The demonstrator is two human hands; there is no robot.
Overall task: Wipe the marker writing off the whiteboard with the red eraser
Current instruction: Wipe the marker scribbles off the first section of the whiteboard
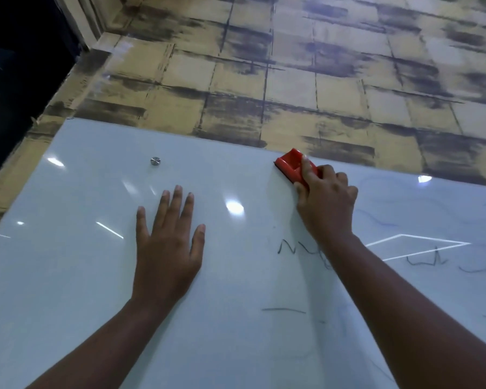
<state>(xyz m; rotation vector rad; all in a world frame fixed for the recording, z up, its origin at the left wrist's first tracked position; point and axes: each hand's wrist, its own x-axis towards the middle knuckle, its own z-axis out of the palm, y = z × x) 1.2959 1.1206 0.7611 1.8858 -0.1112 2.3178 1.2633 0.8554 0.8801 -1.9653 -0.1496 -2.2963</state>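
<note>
Two hands of mine are on the whiteboard [68, 276], a smooth, glossy white panel that mirrors ceiling lights as bright spots and thin lines. At about nine o'clock from the board's middle my left hand [167, 248] lies flat, palm down, fingers straight and slightly spread, holding nothing. Up toward eleven o'clock from it, a small round metal stud [155, 160] sits on the board, shiny and disc-shaped.

Moving right, dark marker writing [288, 248] runs as a jagged scribble at about five o'clock from my left hand, partly hidden under my right forearm; I cannot read it as letters. A thin dark dash [284, 309] lies lower down, toward six o'clock.

My right hand [327, 197] curls round the red eraser [291, 164], thumb on its near side and fingers over the top. It is a hard, blocky plastic piece with a raised grip, pressed against the board near its top edge at twelve o'clock. No label shows on it.

Further right, at three o'clock, more dark strokes [428, 261] and faint bluish smears [376, 220] mark the surface. Beyond the board, the wall [320, 80] shows a yellowish tile pattern with rough dark streaks.
</note>
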